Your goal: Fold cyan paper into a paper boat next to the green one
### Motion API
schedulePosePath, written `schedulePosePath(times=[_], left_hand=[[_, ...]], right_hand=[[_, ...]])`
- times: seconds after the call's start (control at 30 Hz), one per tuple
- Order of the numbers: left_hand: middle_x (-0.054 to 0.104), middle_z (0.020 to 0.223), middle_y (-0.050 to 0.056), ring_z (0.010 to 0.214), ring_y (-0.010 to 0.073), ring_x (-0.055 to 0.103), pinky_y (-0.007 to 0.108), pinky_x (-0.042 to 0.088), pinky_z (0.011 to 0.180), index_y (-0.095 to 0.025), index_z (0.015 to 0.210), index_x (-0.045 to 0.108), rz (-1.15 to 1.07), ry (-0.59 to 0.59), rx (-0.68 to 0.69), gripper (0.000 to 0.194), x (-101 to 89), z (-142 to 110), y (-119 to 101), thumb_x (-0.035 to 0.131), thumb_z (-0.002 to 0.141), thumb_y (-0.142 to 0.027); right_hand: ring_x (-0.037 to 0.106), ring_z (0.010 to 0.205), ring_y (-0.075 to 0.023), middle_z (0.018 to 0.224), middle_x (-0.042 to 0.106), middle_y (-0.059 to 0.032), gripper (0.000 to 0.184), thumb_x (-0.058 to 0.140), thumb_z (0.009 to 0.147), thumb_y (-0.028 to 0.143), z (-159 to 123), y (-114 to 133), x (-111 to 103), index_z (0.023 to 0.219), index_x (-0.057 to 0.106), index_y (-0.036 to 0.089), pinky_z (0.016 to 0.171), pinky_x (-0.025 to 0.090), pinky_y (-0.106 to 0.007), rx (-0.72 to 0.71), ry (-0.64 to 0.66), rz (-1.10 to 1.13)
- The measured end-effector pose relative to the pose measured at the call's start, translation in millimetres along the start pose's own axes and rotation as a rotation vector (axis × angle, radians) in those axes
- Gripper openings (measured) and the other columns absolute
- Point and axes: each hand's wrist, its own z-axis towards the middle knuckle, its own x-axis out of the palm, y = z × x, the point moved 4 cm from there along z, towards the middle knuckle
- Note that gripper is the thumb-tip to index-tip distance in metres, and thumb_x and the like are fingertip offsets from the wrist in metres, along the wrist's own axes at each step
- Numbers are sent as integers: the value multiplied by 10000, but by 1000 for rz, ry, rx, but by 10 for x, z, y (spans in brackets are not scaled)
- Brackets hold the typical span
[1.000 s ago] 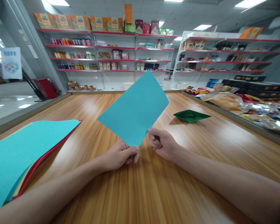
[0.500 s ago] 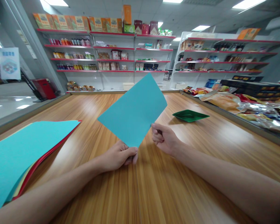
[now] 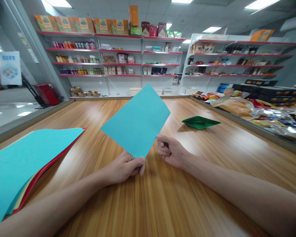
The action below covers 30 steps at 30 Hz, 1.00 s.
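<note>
While L hand pinches blue sheet btm — R hand nips edge — fingers closed, both.

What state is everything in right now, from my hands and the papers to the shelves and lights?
Blue sheet: raised, tilted, no crease visible
Left hand: closed on its bottom corner
Right hand: pinching its lower right edge
Green paper: folded, hollow side up, on the table
Paper stack: lying down, layers parted along one edge
Packets: piled up
Shelves: stocked
Ceiling lights: lit
</note>
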Motion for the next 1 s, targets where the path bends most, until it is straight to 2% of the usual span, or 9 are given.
schedulePosePath(times=[0.07,0.17,0.47,0.57,0.63,0.67,0.8,0.93,1.0], left_hand=[[340,441,-58,415,70,281,218,224,437,-142,586,556,1,-12,3,464,-9,10,10,337,894,-412],[329,432,-62,411,71,276,218,223,436,-144,587,554,15,-10,-10,462,-14,26,28,331,895,-407],[337,443,-62,412,67,289,209,224,434,-147,588,550,71,89,-26,419,63,-12,1,358,885,-371],[311,427,-62,400,70,259,218,207,425,-145,567,545,0,23,-6,432,30,7,-3,356,876,-380],[308,430,-58,407,73,255,224,205,428,-143,552,544,-33,-5,22,453,6,24,1,350,877,-392],[311,434,-55,412,75,260,225,211,432,-141,551,550,-36,-12,31,462,-1,31,6,348,879,-395],[385,458,-42,440,81,337,220,262,462,-134,596,607,-4,-30,1,448,-3,48,37,379,871,-404],[477,527,-30,449,86,379,212,277,439,-129,744,612,-90,-170,-43,448,-20,62,33,424,834,-525],[487,513,-26,427,87,371,212,277,428,-123,773,604,-112,-188,-39,480,-15,67,6,404,837,-554]], right_hand=[[204,340,-29,427,384,72,307,656,734,278,-26,-44,35,525,474,147,353,120,-208,50,48,-20],[206,340,-26,440,406,67,291,646,744,262,-27,-43,24,531,487,142,349,122,-203,45,39,-6],[152,349,-8,470,437,74,247,650,665,170,118,281,-287,534,442,149,336,128,-174,-160,-180,77],[192,354,-9,466,424,65,203,651,644,127,49,200,-202,546,473,136,344,120,-177,-63,-103,21],[229,360,-12,494,442,57,165,648,677,157,-16,49,-49,593,508,130,354,124,-178,88,72,-71],[241,357,-11,497,449,54,174,649,693,175,-44,-10,13,595,515,127,358,127,-177,112,118,-116],[281,336,-21,458,468,36,274,645,739,276,-93,-135,150,546,525,121,356,130,-191,133,117,-218],[274,330,-20,430,466,34,293,660,708,272,-102,-134,190,498,521,122,358,114,-199,132,109,-247],[271,327,-22,432,468,33,292,651,714,287,-100,-133,177,505,530,124,360,109,-206,121,106,-223]])
